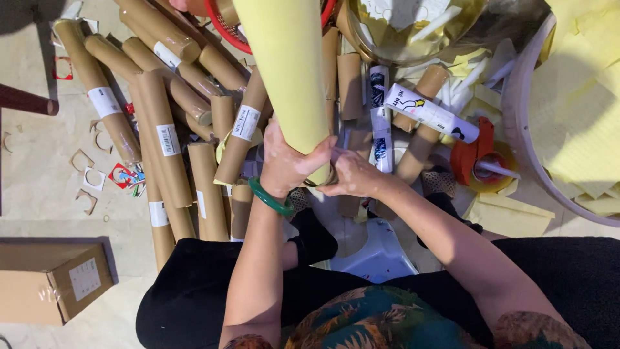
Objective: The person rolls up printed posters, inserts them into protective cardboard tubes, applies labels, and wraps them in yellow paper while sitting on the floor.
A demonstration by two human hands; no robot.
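On the floor at the left edge sits a brown cardboard box [55, 278], and beside it a heap of brown cardboard tubes [165, 139] with white labels. Over the middle of the floor, the left hand [287, 161], a green bangle [270, 197] on its wrist, is wrapped around the lower end of a long yellow roll [287, 71]. The right hand [352, 174] pinches at that same end, fingers curled; what they grip seems to be the paper's edge. The roll looks light, smooth and easily dented, best held around its girth. Farther right lie a red tape dispenser [475, 155] and yellow sheets [581, 110] in a round tub.
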